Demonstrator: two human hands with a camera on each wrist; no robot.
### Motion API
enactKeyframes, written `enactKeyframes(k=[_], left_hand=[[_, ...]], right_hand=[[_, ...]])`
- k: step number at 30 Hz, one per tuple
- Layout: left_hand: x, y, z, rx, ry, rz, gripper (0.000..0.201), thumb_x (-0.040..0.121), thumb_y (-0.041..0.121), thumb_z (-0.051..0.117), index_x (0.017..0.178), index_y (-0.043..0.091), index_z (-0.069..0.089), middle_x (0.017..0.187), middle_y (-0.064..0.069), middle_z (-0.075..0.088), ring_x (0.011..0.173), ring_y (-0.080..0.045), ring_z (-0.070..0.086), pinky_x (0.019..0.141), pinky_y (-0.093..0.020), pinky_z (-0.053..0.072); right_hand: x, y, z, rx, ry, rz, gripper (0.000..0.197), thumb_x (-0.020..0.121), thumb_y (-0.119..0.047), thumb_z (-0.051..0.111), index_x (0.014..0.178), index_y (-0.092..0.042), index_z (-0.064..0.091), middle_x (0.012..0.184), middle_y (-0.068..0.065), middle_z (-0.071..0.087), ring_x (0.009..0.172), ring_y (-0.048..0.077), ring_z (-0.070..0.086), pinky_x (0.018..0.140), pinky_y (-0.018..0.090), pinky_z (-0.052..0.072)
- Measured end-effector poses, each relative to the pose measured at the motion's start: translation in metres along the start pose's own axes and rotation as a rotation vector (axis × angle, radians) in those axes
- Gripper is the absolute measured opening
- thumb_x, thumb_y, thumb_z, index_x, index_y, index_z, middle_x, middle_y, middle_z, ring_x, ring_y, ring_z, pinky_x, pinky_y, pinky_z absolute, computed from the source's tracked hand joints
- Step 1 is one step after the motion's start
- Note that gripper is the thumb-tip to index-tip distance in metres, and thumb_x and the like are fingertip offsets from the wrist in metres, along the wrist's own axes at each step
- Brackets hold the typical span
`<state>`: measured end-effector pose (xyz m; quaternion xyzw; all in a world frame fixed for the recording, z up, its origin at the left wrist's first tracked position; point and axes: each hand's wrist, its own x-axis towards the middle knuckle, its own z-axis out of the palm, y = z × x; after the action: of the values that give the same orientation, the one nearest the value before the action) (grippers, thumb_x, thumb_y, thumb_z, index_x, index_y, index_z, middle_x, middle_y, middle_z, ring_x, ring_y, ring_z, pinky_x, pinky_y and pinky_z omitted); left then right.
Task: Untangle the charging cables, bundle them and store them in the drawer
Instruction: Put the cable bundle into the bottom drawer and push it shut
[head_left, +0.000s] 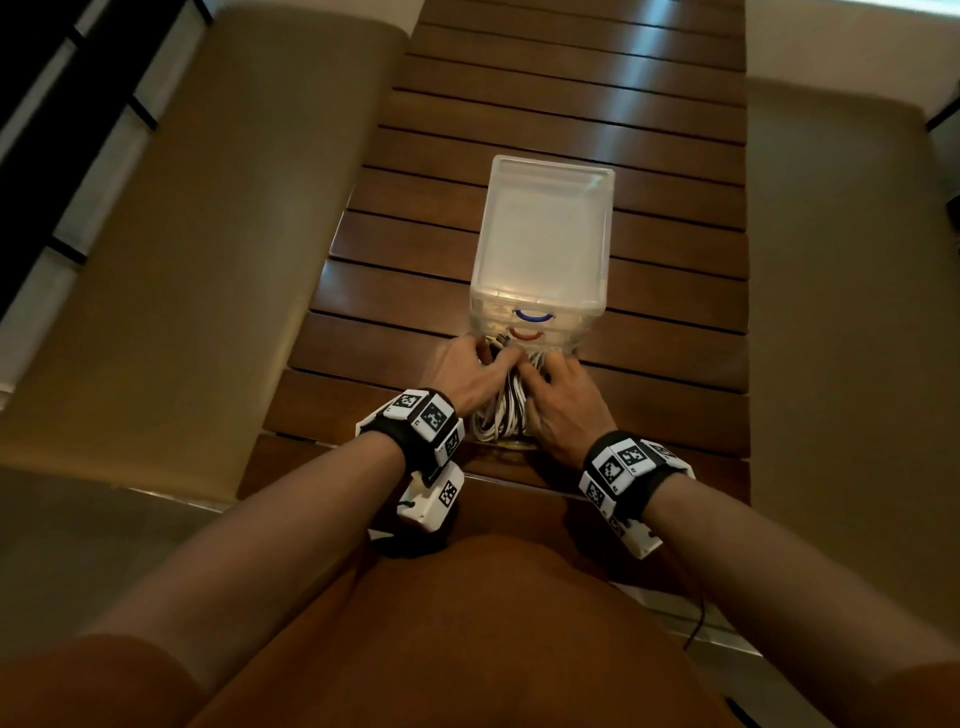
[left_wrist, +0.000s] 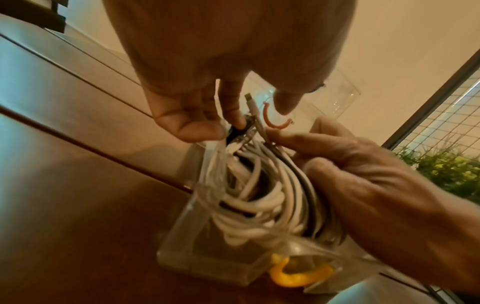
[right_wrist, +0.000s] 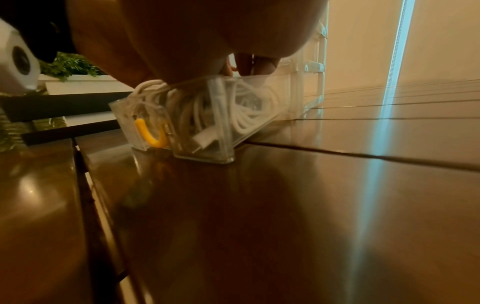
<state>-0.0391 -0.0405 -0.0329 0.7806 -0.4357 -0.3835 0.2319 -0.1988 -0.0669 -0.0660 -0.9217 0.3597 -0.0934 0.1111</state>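
A bundle of white and dark charging cables (head_left: 497, 415) lies coiled in the pulled-out clear drawer (left_wrist: 207, 255) with the yellow handle (left_wrist: 298, 275). The drawer belongs to a clear drawer unit (head_left: 543, 234) on the wooden table. My left hand (head_left: 483, 358) pinches the plug ends (left_wrist: 250, 107) at the far end of the bundle (left_wrist: 259, 185), between thumb and forefinger (left_wrist: 233, 111). My right hand (head_left: 543, 376) curls over the right side of the coil and presses it down into the drawer (right_wrist: 202, 125). From the right wrist, the cables (right_wrist: 246, 115) fill the drawer up to its rim.
The unit's upper drawers are closed, with a blue handle (head_left: 531, 315) and a red handle (head_left: 525, 335). The slatted wooden table (head_left: 649, 322) runs ahead, with beige cushioned seats (head_left: 197, 249) on both sides. A planter with greenery (left_wrist: 446, 174) stands beyond the table.
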Motion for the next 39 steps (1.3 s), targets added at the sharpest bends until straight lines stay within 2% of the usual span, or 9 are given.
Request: enactKeyframes(k=[7, 11, 14, 17, 22, 26, 30, 36, 39], left_hand=[[0.004, -0.007, 0.009, -0.13, 0.214, -0.14, 0.03, 0.073, 0.049, 0.076, 0.076, 0.02, 0.067, 0.073, 0.006, 0.068, 0.067, -0.008, 0.063, 0.059, -0.023, 0.05], [0.008, -0.009, 0.007, -0.294, 0.16, -0.21, 0.027, 0.07, 0.044, 0.08, 0.079, 0.02, 0.071, 0.076, 0.006, 0.072, 0.072, -0.008, 0.067, 0.063, -0.021, 0.051], [0.011, -0.012, 0.002, -0.253, 0.099, -0.158, 0.027, 0.078, 0.047, 0.073, 0.075, 0.021, 0.067, 0.075, 0.006, 0.07, 0.073, -0.01, 0.067, 0.066, -0.024, 0.052], [0.014, -0.016, 0.0, -0.248, 0.155, -0.167, 0.027, 0.078, 0.04, 0.075, 0.068, 0.019, 0.063, 0.071, 0.002, 0.069, 0.071, -0.017, 0.068, 0.066, -0.031, 0.057], [0.021, -0.011, 0.002, -0.246, 0.12, -0.192, 0.016, 0.079, 0.034, 0.075, 0.076, 0.021, 0.067, 0.078, 0.004, 0.07, 0.077, -0.013, 0.067, 0.067, -0.025, 0.053], [0.027, -0.005, -0.004, -0.187, 0.081, -0.189, 0.022, 0.079, 0.034, 0.075, 0.069, 0.021, 0.062, 0.072, 0.004, 0.066, 0.067, -0.01, 0.062, 0.053, -0.019, 0.042], [0.026, -0.008, -0.002, -0.101, 0.099, -0.163, 0.024, 0.08, 0.039, 0.073, 0.072, 0.02, 0.061, 0.076, 0.002, 0.067, 0.074, -0.015, 0.063, 0.062, -0.023, 0.044], [0.022, -0.008, 0.003, -0.137, 0.055, -0.182, 0.033, 0.075, 0.046, 0.075, 0.091, 0.019, 0.068, 0.082, 0.003, 0.068, 0.073, -0.01, 0.062, 0.057, -0.019, 0.043], [0.027, -0.005, 0.006, -0.299, 0.052, -0.317, 0.034, 0.069, 0.042, 0.081, 0.09, 0.017, 0.072, 0.085, -0.001, 0.073, 0.077, -0.016, 0.068, 0.076, -0.029, 0.055]], right_hand=[[0.001, -0.001, -0.008, -0.023, -0.105, 0.026, 0.059, 0.086, -0.03, 0.032, 0.14, -0.008, 0.046, 0.103, 0.014, 0.053, 0.091, 0.032, 0.054, 0.08, 0.041, 0.051], [0.001, -0.002, -0.009, -0.046, -0.114, 0.029, 0.061, 0.086, -0.032, 0.032, 0.141, -0.01, 0.045, 0.102, 0.012, 0.053, 0.089, 0.03, 0.053, 0.079, 0.04, 0.051], [0.001, -0.002, -0.007, -0.065, -0.096, 0.029, 0.062, 0.086, -0.03, 0.033, 0.144, -0.011, 0.041, 0.099, 0.01, 0.051, 0.086, 0.028, 0.051, 0.078, 0.038, 0.05], [0.001, 0.0, -0.004, -0.057, -0.121, 0.011, 0.064, 0.086, -0.029, 0.031, 0.148, -0.014, 0.035, 0.105, 0.011, 0.048, 0.093, 0.029, 0.047, 0.086, 0.041, 0.048], [0.003, -0.002, -0.006, -0.054, -0.155, 0.013, 0.062, 0.089, -0.031, 0.03, 0.147, -0.01, 0.036, 0.104, 0.014, 0.052, 0.096, 0.032, 0.051, 0.09, 0.044, 0.048], [0.003, -0.004, -0.006, -0.044, -0.16, 0.018, 0.059, 0.088, -0.033, 0.036, 0.14, -0.005, 0.046, 0.103, 0.015, 0.055, 0.091, 0.034, 0.056, 0.081, 0.044, 0.053], [0.005, -0.002, -0.004, -0.038, -0.183, 0.017, 0.059, 0.088, -0.031, 0.045, 0.141, -0.004, 0.044, 0.105, 0.016, 0.053, 0.091, 0.034, 0.055, 0.079, 0.043, 0.052], [0.006, -0.005, -0.012, -0.029, -0.259, 0.039, 0.057, 0.094, -0.026, 0.043, 0.147, -0.006, 0.034, 0.12, 0.018, 0.049, 0.106, 0.036, 0.049, 0.092, 0.043, 0.042], [0.007, -0.006, -0.01, -0.053, -0.272, 0.067, 0.057, 0.093, -0.027, 0.039, 0.145, -0.004, 0.034, 0.119, 0.019, 0.051, 0.106, 0.037, 0.05, 0.092, 0.044, 0.042]])
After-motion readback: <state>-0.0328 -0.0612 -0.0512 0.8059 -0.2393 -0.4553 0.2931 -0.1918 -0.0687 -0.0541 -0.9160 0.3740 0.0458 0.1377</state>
